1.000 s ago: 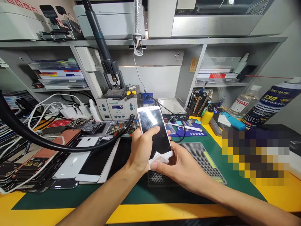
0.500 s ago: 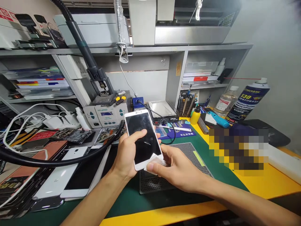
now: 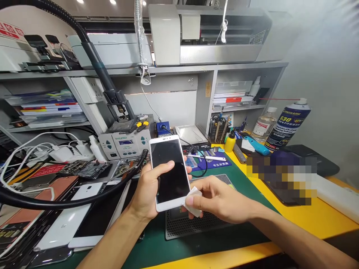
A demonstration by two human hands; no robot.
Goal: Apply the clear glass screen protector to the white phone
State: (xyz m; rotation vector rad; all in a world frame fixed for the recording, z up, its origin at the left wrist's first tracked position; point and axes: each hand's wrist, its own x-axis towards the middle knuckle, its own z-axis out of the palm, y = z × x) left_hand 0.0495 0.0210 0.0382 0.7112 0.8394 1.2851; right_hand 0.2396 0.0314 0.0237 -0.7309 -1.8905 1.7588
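A white smartphone (image 3: 173, 188) with a dark screen is held upright in my left hand (image 3: 146, 190). The left thumb lies across the screen, and its fingertips show at the phone's right edge. My right hand (image 3: 221, 200) pinches a folded white wipe (image 3: 195, 196) between thumb and fingers, against the phone's lower right corner. Beneath both hands lies a grey perforated mat (image 3: 179, 231) on the green work surface (image 3: 241, 239).
Several phones, among them a white one (image 3: 67, 216), lie at left behind a thick black hose (image 3: 70, 201). A grey soldering station (image 3: 126, 144) stands behind. At right are a yellow bottle (image 3: 230, 142), a clear bottle (image 3: 263, 125) and a spray can (image 3: 288, 125).
My right hand and the wipe have moved slightly right and down along the phone's corner. The phone stands a little straighter. The head view has tilted up.
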